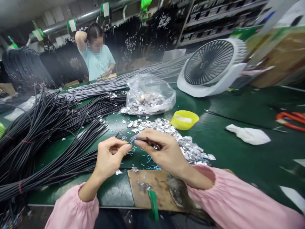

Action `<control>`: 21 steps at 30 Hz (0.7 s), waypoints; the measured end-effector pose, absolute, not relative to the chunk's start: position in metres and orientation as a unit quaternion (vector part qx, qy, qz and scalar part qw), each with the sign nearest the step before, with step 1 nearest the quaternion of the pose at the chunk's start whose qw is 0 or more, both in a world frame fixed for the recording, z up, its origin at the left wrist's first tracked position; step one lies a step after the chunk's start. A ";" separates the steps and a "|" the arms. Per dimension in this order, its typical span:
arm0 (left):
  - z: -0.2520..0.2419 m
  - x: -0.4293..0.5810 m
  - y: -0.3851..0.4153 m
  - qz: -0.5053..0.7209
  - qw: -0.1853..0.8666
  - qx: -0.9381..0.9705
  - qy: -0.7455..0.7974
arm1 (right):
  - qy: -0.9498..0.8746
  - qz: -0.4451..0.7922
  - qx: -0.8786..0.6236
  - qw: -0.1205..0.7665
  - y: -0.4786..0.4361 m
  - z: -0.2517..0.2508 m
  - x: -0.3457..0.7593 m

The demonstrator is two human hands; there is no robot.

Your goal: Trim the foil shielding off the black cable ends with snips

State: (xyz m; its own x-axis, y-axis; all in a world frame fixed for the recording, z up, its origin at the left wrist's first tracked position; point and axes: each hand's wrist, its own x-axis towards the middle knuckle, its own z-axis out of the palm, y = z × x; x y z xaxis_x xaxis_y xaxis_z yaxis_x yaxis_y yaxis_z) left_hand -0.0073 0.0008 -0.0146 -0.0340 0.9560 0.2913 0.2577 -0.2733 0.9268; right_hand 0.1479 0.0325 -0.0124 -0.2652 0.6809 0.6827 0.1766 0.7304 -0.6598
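Observation:
Between the thumb and finger of my left hand (pixel 111 154) is the end of a black cable, closed in a pinch. Short blue and red wires (pixel 132 140) stick out of that end towards my right hand (pixel 166 151). My right thumb and forefinger close on the wire tips. A dark, thin object (pixel 152 143) is tucked in the same hand; its kind is mostly hidden. Bundles of black cables (pixel 78 159) lie left of my left hand, some tied with red bands. Scraps of silver foil (pixel 190 148) and blue wire bits are spread around my right hand.
A clear plastic bag (pixel 151 93) of scraps and a yellow bowl (pixel 184 120) stand beyond my hands. At right are a white fan (pixel 209 68), crumpled tissue (pixel 247 134) and orange-handled tool (pixel 290 120). A wooden board (pixel 147 184) lies at the near edge. Another person (pixel 97 57) sits opposite.

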 end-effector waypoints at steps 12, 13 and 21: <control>-0.026 0.002 -0.007 0.528 0.077 0.686 0.495 | -0.751 0.215 -0.327 0.533 0.029 -0.011 0.148; -0.027 0.003 -0.007 0.531 0.071 0.682 0.498 | -0.750 0.216 -0.329 0.531 0.029 -0.010 0.148; -0.026 0.001 -0.005 0.563 0.197 0.622 0.507 | -0.790 0.273 -0.302 0.457 0.027 -0.012 0.147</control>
